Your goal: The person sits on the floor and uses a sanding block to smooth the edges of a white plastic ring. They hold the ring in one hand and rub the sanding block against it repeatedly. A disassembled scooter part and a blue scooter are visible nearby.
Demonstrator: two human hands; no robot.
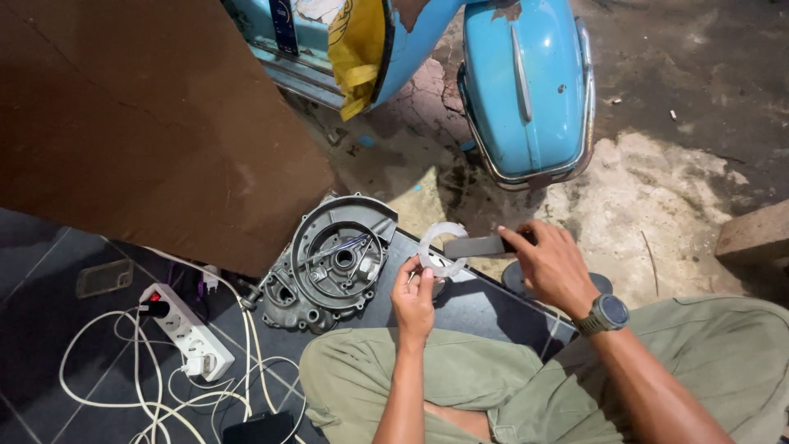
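White plastic ring (444,247) is pinched by left hand (413,296) fingers; dark flat bar (477,245) is gripped by right hand (552,265) across it, right of metal engine cover (333,263).

Left hand (413,298) pinching a pale ring-shaped gasket (440,248); right hand (552,265) pressing a dark flat block (475,246) across it. Grey engine cover (329,265) just beside, on dark floor tiles (49,247).

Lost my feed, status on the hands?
Left hand pinching white ring gasket. Right hand holding dark flat block across it. Engine cover beside, untouched.
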